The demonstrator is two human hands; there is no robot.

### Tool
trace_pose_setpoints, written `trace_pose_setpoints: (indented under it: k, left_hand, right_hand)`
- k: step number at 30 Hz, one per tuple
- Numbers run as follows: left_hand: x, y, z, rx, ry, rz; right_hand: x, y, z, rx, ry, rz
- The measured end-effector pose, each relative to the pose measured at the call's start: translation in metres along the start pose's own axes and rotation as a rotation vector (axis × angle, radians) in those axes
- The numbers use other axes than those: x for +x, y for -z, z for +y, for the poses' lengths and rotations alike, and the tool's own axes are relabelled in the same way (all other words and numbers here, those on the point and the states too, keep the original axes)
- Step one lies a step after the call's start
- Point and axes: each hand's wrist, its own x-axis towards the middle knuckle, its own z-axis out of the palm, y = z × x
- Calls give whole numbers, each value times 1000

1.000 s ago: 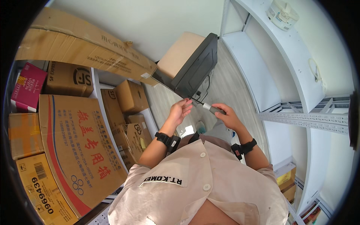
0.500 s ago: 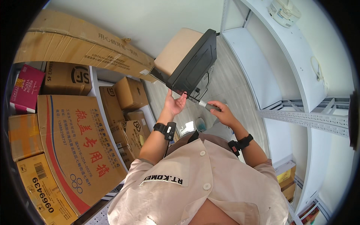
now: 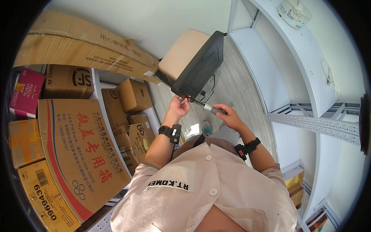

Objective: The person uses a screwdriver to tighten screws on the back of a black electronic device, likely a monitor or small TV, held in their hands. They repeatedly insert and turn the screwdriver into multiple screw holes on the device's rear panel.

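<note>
A screwdriver point(image 3: 214, 110) with a grey and white handle is gripped in my right hand point(image 3: 231, 117). Its dark shaft points left, toward the lower corner of a black panel point(image 3: 201, 63). That panel is tilted and sits against a beige, box-like body point(image 3: 183, 50). My left hand point(image 3: 179, 106) is closed at the same corner, its thumb and fingertips pinched by the panel's lower edge and the tool's tip. What those fingers hold is too small to tell. A dark cable point(image 3: 210, 91) hangs just below the panel.
A long carton point(image 3: 92, 48) lies left of the panel. Several cartons, including a large printed one point(image 3: 81, 154), fill shelving on the left. White shelves point(image 3: 255, 54) curve along the right side, with a white tub point(image 3: 294, 14) on top. Grey floor point(image 3: 235, 73) shows between them.
My left fingers have curled in from a more spread pose and closed near the panel's corner. The screwdriver has shifted very slightly; my right hand keeps its grip.
</note>
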Motion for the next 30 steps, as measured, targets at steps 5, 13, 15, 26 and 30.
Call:
trace_pose_setpoints:
  k: [5, 13, 15, 26, 30]
  left_hand:
    - [-5, -1, -8, 126, -73, 28]
    - [3, 16, -19, 276, -106, 107]
    - [4, 21, -20, 313, -55, 73]
    - [-15, 9, -30, 413, -72, -42]
    - [-18, 8, -31, 400, -83, -62]
  right_hand:
    - [3, 3, 1, 8, -3, -9]
    - [5, 3, 19, 43, -19, 11]
    - [5, 2, 21, 46, -24, 2]
    - [4, -2, 23, 149, -97, -8]
    - [3, -2, 31, 216, -153, -15]
